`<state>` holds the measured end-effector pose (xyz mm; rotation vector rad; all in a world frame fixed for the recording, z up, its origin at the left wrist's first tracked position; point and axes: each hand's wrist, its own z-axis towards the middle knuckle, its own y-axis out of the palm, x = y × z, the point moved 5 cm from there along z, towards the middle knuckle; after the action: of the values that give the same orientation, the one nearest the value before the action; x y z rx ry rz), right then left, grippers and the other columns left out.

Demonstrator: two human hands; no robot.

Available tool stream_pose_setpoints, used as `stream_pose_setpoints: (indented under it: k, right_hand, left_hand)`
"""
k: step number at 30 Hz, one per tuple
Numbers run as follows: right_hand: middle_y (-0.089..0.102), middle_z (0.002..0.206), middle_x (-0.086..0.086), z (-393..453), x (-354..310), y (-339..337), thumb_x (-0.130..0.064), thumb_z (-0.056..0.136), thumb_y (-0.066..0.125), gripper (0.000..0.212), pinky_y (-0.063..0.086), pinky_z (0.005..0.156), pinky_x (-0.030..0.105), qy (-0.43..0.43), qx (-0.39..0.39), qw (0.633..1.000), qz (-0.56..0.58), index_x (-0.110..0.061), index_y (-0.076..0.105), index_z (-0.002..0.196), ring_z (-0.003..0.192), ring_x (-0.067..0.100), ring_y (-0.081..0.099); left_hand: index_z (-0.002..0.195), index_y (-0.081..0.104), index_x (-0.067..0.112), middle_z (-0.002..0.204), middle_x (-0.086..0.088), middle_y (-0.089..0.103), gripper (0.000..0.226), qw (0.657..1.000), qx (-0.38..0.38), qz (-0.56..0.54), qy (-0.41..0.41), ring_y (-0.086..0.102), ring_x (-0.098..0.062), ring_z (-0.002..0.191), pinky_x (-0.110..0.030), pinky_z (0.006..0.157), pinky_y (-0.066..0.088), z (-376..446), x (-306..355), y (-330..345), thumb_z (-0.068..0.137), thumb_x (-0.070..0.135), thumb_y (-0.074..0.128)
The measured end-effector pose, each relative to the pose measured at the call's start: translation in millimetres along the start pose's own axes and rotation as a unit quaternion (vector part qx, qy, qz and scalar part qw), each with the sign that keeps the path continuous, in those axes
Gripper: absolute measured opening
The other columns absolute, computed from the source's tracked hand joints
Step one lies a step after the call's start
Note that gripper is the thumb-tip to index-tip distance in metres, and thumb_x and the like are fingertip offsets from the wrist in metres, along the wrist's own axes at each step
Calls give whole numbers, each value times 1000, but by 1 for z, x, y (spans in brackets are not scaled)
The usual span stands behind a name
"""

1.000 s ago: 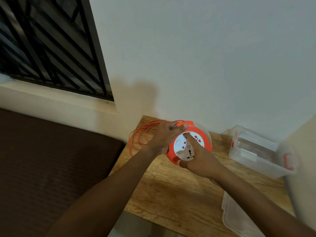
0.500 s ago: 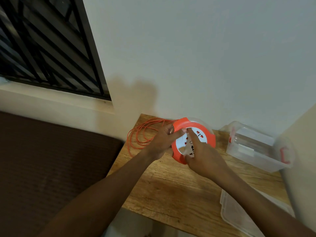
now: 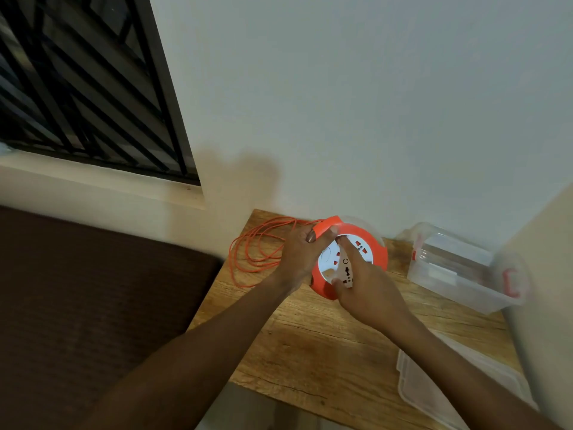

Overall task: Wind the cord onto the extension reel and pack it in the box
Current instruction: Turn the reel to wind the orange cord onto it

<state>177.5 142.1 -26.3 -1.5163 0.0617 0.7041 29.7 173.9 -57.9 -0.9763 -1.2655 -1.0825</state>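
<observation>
An orange extension reel (image 3: 376,252) with a white socket face stands tilted on the wooden table (image 3: 325,346) near the wall. My left hand (image 3: 299,259) grips its orange handle and left rim. My right hand (image 3: 366,287) lies on the white face, fingers on the centre part. Loose loops of thin orange cord (image 3: 251,259) spread over the table's far left corner and run behind my left hand to the reel. A clear plastic box (image 3: 459,271) with red latches stands open at the right, against the wall.
The box's clear lid (image 3: 434,395) lies flat at the table's near right edge. A pale wall or cabinet side (image 3: 545,290) closes off the right. A dark brown mattress (image 3: 86,305) lies left of the table, under a barred window (image 3: 77,82).
My right hand has turned on the white face, and the socket markings have rotated. The reel has tilted slightly. My left hand keeps its grip on the handle.
</observation>
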Motion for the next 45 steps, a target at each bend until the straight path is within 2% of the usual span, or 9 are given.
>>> stream_pose_setpoints:
  k: [4,8,12,17,20,23,29,35,45]
  right_hand:
    - [65,125,8,-4,-1,0,-35,93,54,75,56,71,37,3,15,1000,11,-35,10,153,98,26,68]
    - [69,96,-1,-2,-1,-2,-35,95,51,70,54,67,34,22,9,998,66,-33,11,153,82,22,68]
    - [57,134,2,2,-1,-2,-36,94,54,71,52,69,33,133,-34,962,235,-40,14,152,100,23,64]
    - [64,99,-4,-8,-3,13,-24,92,60,73,38,37,23,208,-4,880,427,-46,20,150,39,12,47]
    - [72,94,-2,-14,0,13,-30,90,65,83,49,52,30,154,-18,936,317,-40,12,153,56,12,62]
    - [72,109,-2,-19,2,1,-33,91,60,67,56,71,34,4,16,1000,3,-26,30,150,88,16,70]
    - [56,133,14,-14,2,-12,-14,81,68,21,58,57,41,-207,-11,947,-246,-14,70,102,93,32,66]
    - [45,145,20,-6,2,-11,-15,77,76,30,59,74,48,-262,-60,901,-341,-23,72,105,109,38,60]
    - [44,145,23,5,-13,-8,-16,76,79,36,61,65,44,-245,-63,906,-340,-22,70,110,106,39,63]
  left_hand:
    - [91,61,-12,75,-29,53,59,1000,10,-10,2,45,-25,73,-37,69,38,1,-2,-1,96,45,73]
    - [92,59,-15,79,-13,52,56,999,26,-44,-12,47,-25,76,-37,71,41,2,0,-4,96,38,75]
    - [85,56,-14,84,-10,49,52,995,36,-91,-34,45,-27,79,-39,73,42,2,2,-3,95,32,78]
    - [76,60,-5,77,-7,45,49,996,31,-60,-51,47,-24,72,-28,59,47,5,-9,-4,95,36,77]
    - [49,46,26,56,5,30,57,996,29,-31,-76,33,-12,49,-19,41,31,8,-16,-6,95,39,78]
    - [68,66,6,69,-8,45,42,991,6,-67,-113,47,-22,65,-34,63,47,8,-16,-5,95,37,78]
    - [113,69,-12,95,-19,68,51,986,-24,-104,-126,66,-31,85,-36,68,60,12,-10,-2,93,34,80]
    - [98,78,2,90,-21,75,37,991,-60,-59,-108,71,-27,80,-37,70,61,17,-6,1,91,38,81]
    - [105,78,3,100,-21,80,37,992,-73,-65,-80,76,-30,83,-37,70,62,21,7,-15,93,38,79]
